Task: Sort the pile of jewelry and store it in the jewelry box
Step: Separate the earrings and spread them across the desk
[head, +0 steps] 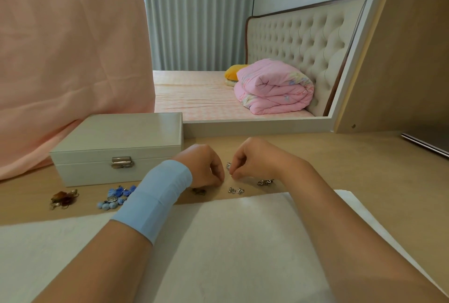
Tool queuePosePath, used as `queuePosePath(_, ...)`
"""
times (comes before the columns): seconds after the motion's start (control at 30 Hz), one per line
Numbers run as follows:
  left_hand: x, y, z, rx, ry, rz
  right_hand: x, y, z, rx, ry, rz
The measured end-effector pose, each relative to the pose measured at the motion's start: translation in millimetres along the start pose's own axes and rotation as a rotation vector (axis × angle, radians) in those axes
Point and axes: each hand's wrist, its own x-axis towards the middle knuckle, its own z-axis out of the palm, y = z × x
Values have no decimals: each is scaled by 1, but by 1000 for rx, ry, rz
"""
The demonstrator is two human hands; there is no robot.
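My right hand (pixel 252 157) pinched a small silver piece (pixel 228 166) just above the wooden table (pixel 340 157), fingertips closed on it. My left hand (pixel 201 166) was curled beside it, fingers bent in — whether it gripped anything I couldn't tell. The white jewelry box (pixel 116 149) sat shut to the left. In front of it lay blue beads (pixel 116 197) and an amber piece (pixel 63 198) — more silver bits (pixel 236 190) sat near my hands

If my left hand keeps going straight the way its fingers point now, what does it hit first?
The left hand points rightward toward the right hand. It would probably meet the small silver jewelry piece pinched at the right hand's fingertips first, though depth is hard to judge here.
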Motion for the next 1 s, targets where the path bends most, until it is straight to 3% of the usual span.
queuePosePath(0.6, 0, 1, 0, 53, -76, 0, 2, -4, 9, -15, -37, 11)
queuePosePath(0.73, 2, 1, -3, 20, -75, 22, 7, 16, -9, 50, 142, 32)
queuePosePath(0.83, 5, 2, -7, -16, 29, 31, 6, 34, -17, 31, 302, 105)
queuePosePath(1.0, 15, 11, -4, -88, 188, 36, 5, 35, -8, -60, 315, 151)
